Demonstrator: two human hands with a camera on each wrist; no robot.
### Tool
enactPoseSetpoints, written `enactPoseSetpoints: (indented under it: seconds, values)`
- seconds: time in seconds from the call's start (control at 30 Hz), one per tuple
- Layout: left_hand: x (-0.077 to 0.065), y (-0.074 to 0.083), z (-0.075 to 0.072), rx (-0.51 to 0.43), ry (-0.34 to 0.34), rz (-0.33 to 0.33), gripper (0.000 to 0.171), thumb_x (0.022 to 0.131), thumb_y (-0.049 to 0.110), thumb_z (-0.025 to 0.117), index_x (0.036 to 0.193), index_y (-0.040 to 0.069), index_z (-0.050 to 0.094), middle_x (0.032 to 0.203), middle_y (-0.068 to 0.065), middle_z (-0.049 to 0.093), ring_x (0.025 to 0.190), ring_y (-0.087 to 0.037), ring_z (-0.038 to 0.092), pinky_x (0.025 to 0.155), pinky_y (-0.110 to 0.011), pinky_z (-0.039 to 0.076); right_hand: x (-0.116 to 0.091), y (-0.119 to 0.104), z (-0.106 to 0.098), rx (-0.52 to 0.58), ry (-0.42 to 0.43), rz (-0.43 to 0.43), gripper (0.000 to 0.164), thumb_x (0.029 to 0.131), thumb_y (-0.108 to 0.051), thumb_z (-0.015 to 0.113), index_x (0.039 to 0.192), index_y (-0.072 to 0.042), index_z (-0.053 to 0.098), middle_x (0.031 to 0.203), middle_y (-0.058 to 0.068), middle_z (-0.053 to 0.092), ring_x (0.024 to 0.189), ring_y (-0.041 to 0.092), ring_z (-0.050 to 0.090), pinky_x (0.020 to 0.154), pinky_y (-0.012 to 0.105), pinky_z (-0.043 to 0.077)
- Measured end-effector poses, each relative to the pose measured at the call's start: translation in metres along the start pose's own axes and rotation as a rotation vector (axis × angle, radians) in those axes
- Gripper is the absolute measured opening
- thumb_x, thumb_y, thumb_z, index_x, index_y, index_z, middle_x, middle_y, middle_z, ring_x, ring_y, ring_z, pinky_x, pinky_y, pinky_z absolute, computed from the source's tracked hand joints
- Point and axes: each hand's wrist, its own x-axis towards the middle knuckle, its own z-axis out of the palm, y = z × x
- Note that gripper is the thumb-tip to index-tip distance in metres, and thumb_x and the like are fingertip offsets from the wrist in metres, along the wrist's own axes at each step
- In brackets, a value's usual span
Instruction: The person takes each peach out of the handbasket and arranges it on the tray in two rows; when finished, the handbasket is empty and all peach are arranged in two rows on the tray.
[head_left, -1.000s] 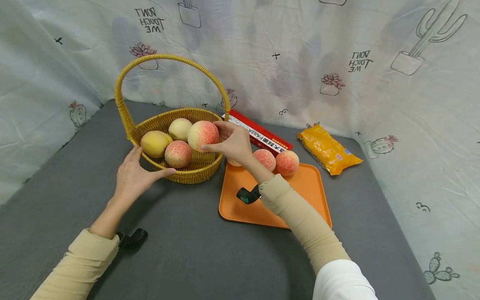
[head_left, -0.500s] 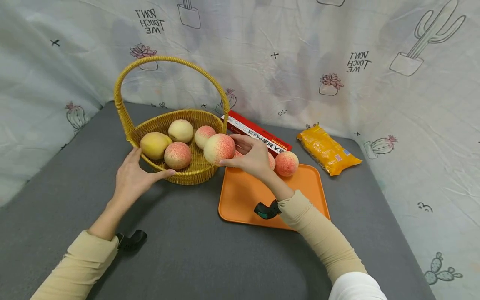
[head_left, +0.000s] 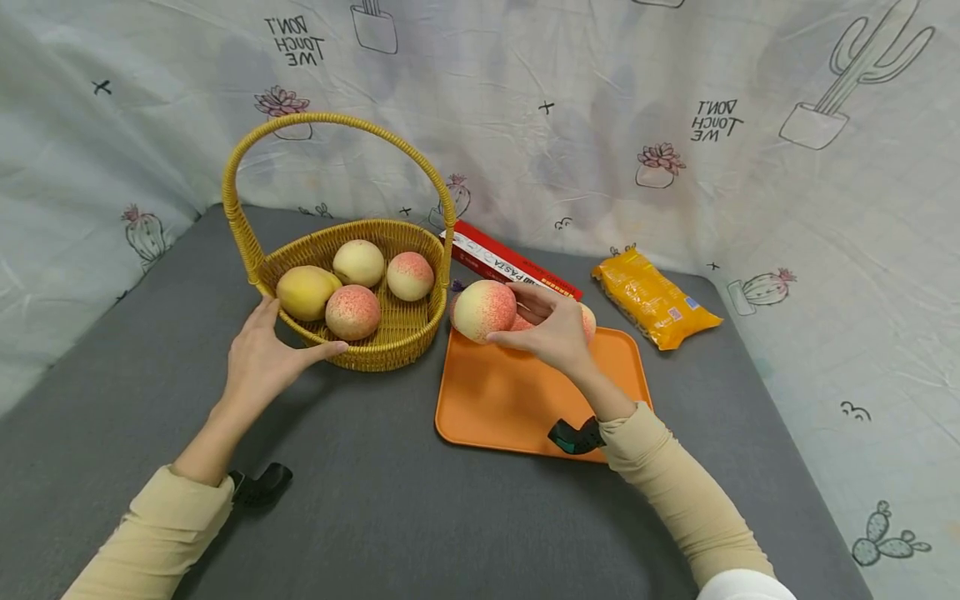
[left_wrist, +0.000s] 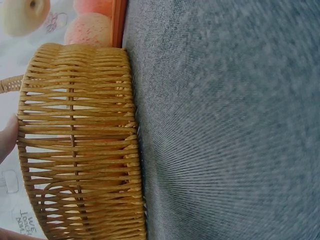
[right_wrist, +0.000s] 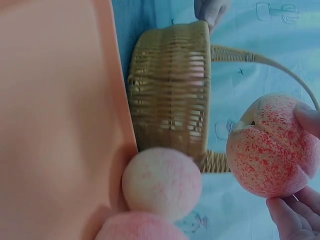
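Note:
My right hand (head_left: 558, 333) grips a pink-and-cream peach (head_left: 483, 311) between thumb and fingers, raised over the back left of an orange tray (head_left: 487, 412). In the right wrist view, the fingers round this peach (right_wrist: 270, 145) show at the right edge. My left hand (head_left: 262, 354) rests on the near left rim of a yellow wicker basket (head_left: 382, 358), thumb and fingers spread. Inside the basket lie a yellow fruit (head_left: 307, 292), a pale peach (head_left: 358, 264), a red-speckled peach (head_left: 352, 312) and a pink-and-cream peach (head_left: 410, 276). More peaches (right_wrist: 162, 182) on the tray are partly hidden behind the right hand.
Behind the tray lies a long red-and-white pasta box (head_left: 517, 262). To its right is a yellow-orange plastic packet (head_left: 656, 298). The basket's tall arched handle (head_left: 337, 117) stands upright. A patterned white sheet (head_left: 525, 108) hangs behind the grey table (head_left: 360, 500).
My right hand has moved right and down with its peach, from above the basket to over the tray. The left hand stays at the basket rim.

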Motion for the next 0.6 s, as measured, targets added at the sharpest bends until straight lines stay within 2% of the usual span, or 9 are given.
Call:
enactPoseSetpoints:
  seconds: [0.27,0.6]
  values:
    - [0.001,0.000,0.000,-0.003,-0.008,-0.005,0.115,0.075,0.051,0.080,0.152,-0.007,0.017,0.156,-0.031,0.015,0.137,-0.055,0.021,0.102,-0.070,0.024,-0.009,0.006,-0.029,-0.046,0.096,-0.022,0.063,0.062,0.013,0.085,0.121,0.012,0.062,0.116,0.027,0.065,0.106,0.031,0.066,0.085,0.030,0.054]
    - [0.002,0.000,0.000,0.010,-0.018,-0.023,0.117,0.075,0.053,0.079,0.152,-0.008,0.016,0.156,-0.030,0.014,0.137,-0.054,0.021,0.102,-0.069,0.024,-0.021,0.019,-0.064,-0.075,0.158,0.106,0.061,0.069,0.006,0.085,0.125,0.010,0.060,0.121,0.027,0.063,0.101,0.006,0.066,0.088,0.025,0.051]
